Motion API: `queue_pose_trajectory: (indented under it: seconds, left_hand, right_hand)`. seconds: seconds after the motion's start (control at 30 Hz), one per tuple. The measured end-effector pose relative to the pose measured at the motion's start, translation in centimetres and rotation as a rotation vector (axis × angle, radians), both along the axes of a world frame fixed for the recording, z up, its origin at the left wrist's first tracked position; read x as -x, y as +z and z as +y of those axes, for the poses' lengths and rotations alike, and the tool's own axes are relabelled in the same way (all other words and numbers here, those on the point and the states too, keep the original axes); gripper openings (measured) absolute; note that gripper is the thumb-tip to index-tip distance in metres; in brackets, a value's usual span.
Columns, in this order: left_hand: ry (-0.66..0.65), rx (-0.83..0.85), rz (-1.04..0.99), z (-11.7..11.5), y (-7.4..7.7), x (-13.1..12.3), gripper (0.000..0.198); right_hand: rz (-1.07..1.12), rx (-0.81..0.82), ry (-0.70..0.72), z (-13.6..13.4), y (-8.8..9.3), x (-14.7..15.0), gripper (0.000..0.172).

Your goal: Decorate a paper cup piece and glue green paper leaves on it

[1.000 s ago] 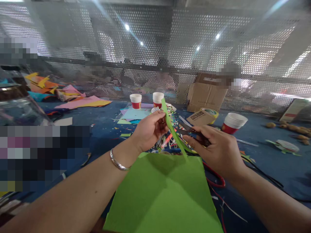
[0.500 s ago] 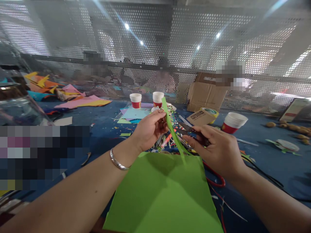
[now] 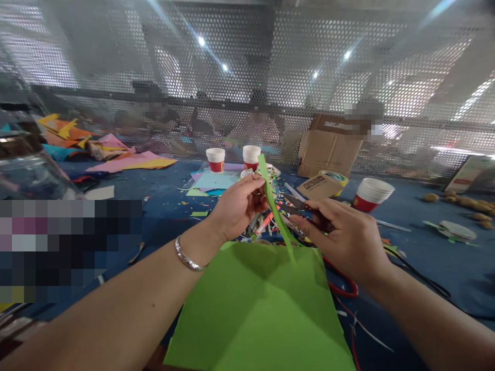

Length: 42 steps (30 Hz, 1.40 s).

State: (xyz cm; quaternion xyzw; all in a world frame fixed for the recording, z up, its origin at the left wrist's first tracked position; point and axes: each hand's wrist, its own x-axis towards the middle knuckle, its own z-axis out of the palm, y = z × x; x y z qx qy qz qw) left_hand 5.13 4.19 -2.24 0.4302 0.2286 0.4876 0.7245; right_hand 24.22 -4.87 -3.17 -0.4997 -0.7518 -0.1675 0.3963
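A large green paper sheet [image 3: 259, 314] lies in front of me, low in the view. A narrow green strip [image 3: 270, 198] rises from its far edge. My left hand [image 3: 237, 206], with a silver bracelet at the wrist, pinches the strip near its top. My right hand [image 3: 344, 239] is closed on small dark scissors [image 3: 299, 208], whose blades point left at the strip.
The blue table [image 3: 162, 211] carries paper scraps, paper cups [image 3: 215, 159] [image 3: 372, 195], a tape roll [image 3: 335, 179], a cardboard box [image 3: 328, 147] and coloured sheets [image 3: 131, 162] at the left. A perforated metal screen stands behind, with people beyond it.
Almost nothing has changed. Both hands keep their grip, and the strip and scissors have shifted only slightly.
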Motion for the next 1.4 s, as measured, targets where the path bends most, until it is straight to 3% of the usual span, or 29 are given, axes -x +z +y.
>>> queue_pose_trajectory:
  seconds: [0.67,0.97,1.4]
  left_hand:
    - [0.005,-0.052,0.034,-0.2,-0.1,0.0,0.017]
    - [-0.119,-0.052,0.112,-1.7,-0.2,-0.8,0.018]
    - [-0.142,-0.085,0.084,-1.4,-0.6,-0.7,0.013]
  right_hand:
    - [-0.024,0.011,-0.008,-0.1,-0.1,0.0,0.032]
    - [0.012,-0.019,-0.028,0.1,0.0,-0.2,0.025]
    - [0.012,-0.013,-0.087,0.4,0.0,-0.5,0.028]
